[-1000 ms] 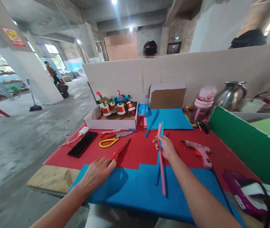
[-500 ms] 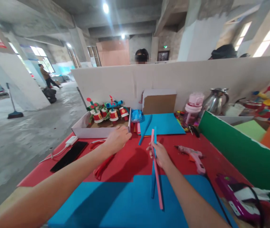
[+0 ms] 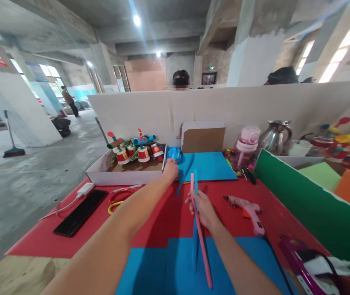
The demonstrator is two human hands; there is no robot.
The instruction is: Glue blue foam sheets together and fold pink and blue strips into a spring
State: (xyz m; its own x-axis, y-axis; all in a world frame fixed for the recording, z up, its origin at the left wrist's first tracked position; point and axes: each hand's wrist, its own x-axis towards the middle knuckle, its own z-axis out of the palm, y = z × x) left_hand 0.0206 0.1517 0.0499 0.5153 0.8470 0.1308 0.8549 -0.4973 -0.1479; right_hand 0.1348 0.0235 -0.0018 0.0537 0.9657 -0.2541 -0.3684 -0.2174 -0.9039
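Note:
My right hand (image 3: 204,207) is closed around a long pink paper strip (image 3: 204,254) and a blue paper strip (image 3: 195,246). The two cross and stand tilted over the blue sheets (image 3: 150,266). My left hand (image 3: 171,170) reaches to the front right corner of the white box (image 3: 122,178), beside a crumpled blue packet (image 3: 174,153). Its fingers point away from me and are partly hidden, so any hold is unclear. Just right of it, another blue strip (image 3: 185,174) lies across the edge of a blue paper stack (image 3: 213,166).
Decorated paper-cup figures (image 3: 143,154) fill the white box. A black phone (image 3: 81,213) and yellow-and-red scissors handles (image 3: 115,203) lie left. On the right are a pink glue gun (image 3: 245,207), a green panel (image 3: 304,205) and a purple device (image 3: 298,266). A person (image 3: 181,78) sits behind the partition.
My left hand has moved right and forward, from the box's front edge to beside the blue packet. The right hand still holds both strips, nearly unmoved. The view has shifted slightly.

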